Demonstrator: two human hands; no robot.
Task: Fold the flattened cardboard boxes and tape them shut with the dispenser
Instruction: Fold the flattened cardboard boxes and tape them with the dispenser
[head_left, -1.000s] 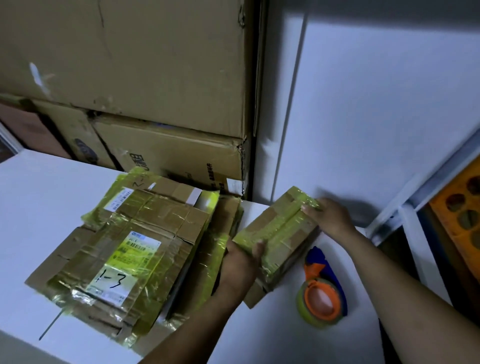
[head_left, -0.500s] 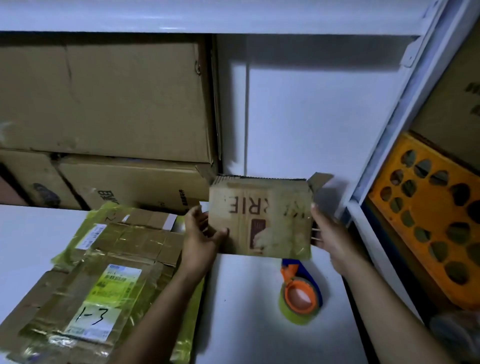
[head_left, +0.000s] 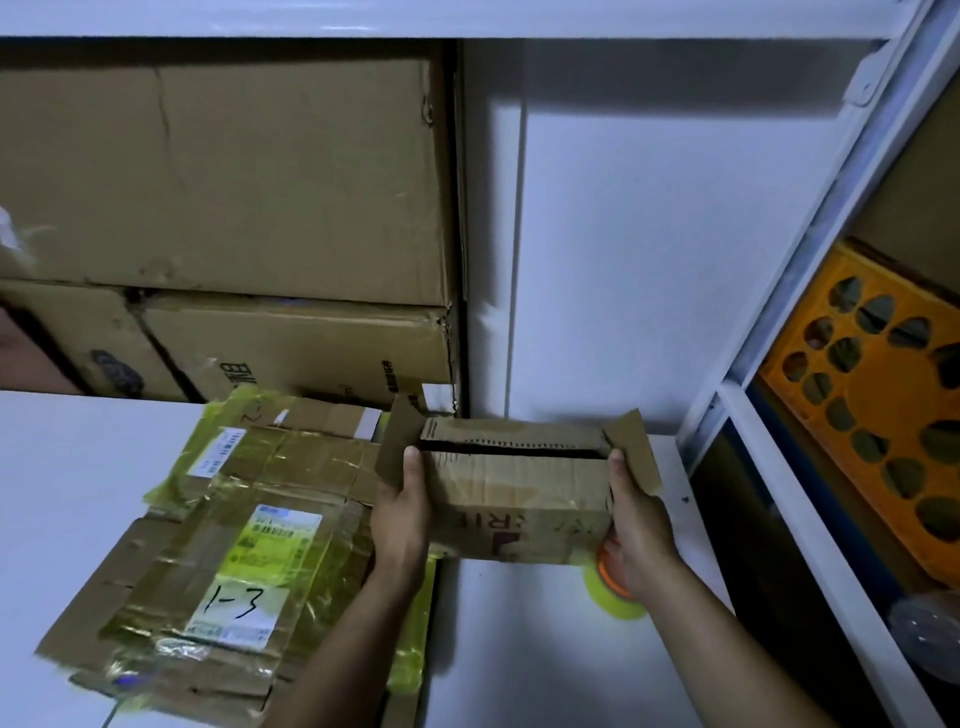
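Cardboard box (head_left: 519, 499) held just over the white table (head_left: 545, 665), long axis left to right, gripped at each short end: left hand (head_left: 402, 519) and right hand (head_left: 636, 525), thumbs up by the top seam. Dark slit still open between top flaps; end flaps splay past both hands. Tape dispenser (head_left: 615, 597) sits right under the right hand, so that hand is nearer. Stack of flattened boxes (head_left: 234, 519) crowds the left, shelf post (head_left: 753, 415) the right; room is on the near side.

Stockroom, by the looks: stacked cartons (head_left: 223, 171), white shelving (head_left: 810, 249), orange crate (head_left: 872, 395), labelled flattened boxes (head_left: 218, 545) piled on worktop (head_left: 78, 493).
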